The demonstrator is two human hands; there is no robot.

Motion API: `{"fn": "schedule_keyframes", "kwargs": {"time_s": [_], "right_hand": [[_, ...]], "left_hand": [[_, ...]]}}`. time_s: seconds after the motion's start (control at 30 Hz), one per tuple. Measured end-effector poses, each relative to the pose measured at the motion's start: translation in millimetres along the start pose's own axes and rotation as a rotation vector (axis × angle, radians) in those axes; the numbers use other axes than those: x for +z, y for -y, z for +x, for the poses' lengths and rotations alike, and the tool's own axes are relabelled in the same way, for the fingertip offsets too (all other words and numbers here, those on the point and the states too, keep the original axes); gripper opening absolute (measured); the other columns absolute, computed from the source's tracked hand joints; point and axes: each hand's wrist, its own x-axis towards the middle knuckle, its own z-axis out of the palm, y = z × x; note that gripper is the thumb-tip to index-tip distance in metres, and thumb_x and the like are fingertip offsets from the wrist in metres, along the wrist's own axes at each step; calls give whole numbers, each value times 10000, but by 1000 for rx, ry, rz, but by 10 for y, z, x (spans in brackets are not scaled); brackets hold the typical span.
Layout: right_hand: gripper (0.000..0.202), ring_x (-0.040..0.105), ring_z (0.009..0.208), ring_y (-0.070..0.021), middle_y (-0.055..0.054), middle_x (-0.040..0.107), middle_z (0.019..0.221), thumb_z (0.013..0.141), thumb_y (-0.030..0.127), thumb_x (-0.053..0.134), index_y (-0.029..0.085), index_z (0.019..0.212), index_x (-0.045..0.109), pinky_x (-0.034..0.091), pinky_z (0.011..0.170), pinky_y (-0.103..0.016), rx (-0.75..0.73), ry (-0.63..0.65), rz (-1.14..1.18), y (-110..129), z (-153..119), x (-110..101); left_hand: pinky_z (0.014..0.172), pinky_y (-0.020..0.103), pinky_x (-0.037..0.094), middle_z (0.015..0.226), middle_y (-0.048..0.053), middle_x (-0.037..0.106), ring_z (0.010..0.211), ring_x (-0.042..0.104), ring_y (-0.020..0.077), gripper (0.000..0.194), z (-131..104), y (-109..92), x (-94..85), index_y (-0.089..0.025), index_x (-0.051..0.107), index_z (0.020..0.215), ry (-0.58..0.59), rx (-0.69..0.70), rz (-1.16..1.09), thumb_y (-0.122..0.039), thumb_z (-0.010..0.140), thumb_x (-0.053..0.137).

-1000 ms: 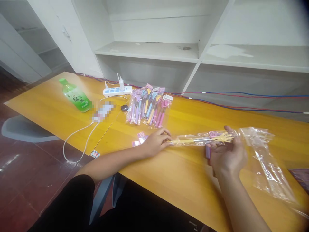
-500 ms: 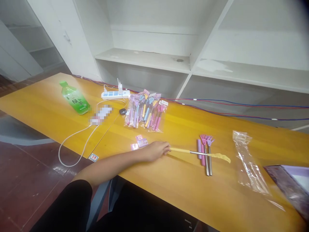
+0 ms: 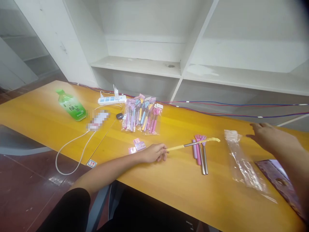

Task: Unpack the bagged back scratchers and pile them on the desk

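Note:
My left hand [image 3: 155, 153] grips the yellow handle end of a telescopic back scratcher [image 3: 177, 148]. Its metal rod and yellow claw stretch right, above a small group of back scratchers [image 3: 200, 154] with pink and purple claws, handles and metal tubes on the table. My right hand [image 3: 265, 133] reaches in from the right edge with its fingers stretched out and nothing visible in them. It is nearest to the clear plastic bags [image 3: 241, 164], which lie just left of it. Beside its forearm is a purple printed package [image 3: 277, 180], partly covered by the arm.
Bagged back scratchers [image 3: 142, 117] lie in a pile at the back of the wooden table [image 3: 159, 183]. Small pink cards [image 3: 139, 145] sit near my left hand. Farther left are a green tea bottle [image 3: 72, 106], a power strip [image 3: 112, 100], a white cable [image 3: 58, 154] and a black case [image 3: 119, 116].
My right hand has come into view from the right, over the bags' side of the table. The back scratcher's claw end has swung upward in my left hand. The view has shifted slightly.

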Motion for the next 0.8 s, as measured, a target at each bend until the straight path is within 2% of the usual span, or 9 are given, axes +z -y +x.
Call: {"fn": "schedule_keyframes", "kwargs": {"time_s": [0.1,0.2,0.23,0.3,0.33,0.43,0.53,0.6,0.8], "right_hand": [[359,426,598,-80,-47,727,909,722,-159,725,168,856,784,226,590,-222,-84,327,-257,17,-601,259],[296,443,524,-106,-3,684,802,833,163,822,214,1116,750,322,468,-213,169,758,9,35,-1493,565],[396,455,520,-110,-2,686,838,826,314,862,228,1184,717,329,424,-211,245,814,177,41,-1781,668],[536,497,564,-103,-19,681,980,822,547,854,243,1222,668,309,372,-187,324,780,538,68,-2267,849],[530,466,553,-81,-5,651,973,807,584,861,236,1154,663,270,354,-167,360,733,665,93,-2453,920],[460,347,527,-37,56,492,836,805,536,899,213,935,599,239,369,-131,433,634,874,210,-2806,1036],[504,260,526,-34,80,352,765,832,496,899,201,803,492,254,402,-130,463,623,946,321,-2954,1050],[573,199,528,-43,87,288,736,838,486,899,206,751,406,211,395,-139,475,621,973,348,-2998,1045],[700,92,511,-43,104,203,657,809,562,900,215,658,312,117,384,-182,548,719,905,285,-3115,1026]], "left_hand": [[619,240,439,847,-26,701,566,539,92,176,3,10,28,-220,488,1060,-32,5,-6,-375,1122,432],[666,258,465,886,-17,717,612,575,109,176,-17,2,30,-220,494,1143,-77,23,115,-362,1136,390],[705,272,481,908,-9,725,666,608,125,194,-26,-4,28,-222,505,1173,-96,32,195,-365,1140,378],[794,317,509,962,23,734,807,665,174,226,-43,-15,32,-220,544,1192,-138,61,403,-370,1138,384],[842,346,519,999,48,733,885,680,204,232,-47,-20,44,-212,567,1183,-164,89,517,-361,1132,397],[974,430,521,1123,126,710,1061,667,275,220,-38,-17,122,-168,605,1175,-246,225,798,-257,1102,417],[986,433,522,1142,146,690,1074,640,285,217,-8,10,241,-140,596,1187,-307,333,880,-165,1061,421],[933,412,534,1086,128,681,1002,635,270,174,9,32,311,-155,594,1114,-328,357,864,-184,1060,432],[716,331,495,851,47,690,770,645,219,134,-27,52,353,-197,601,895,-338,272,834,-280,999,595]]}}
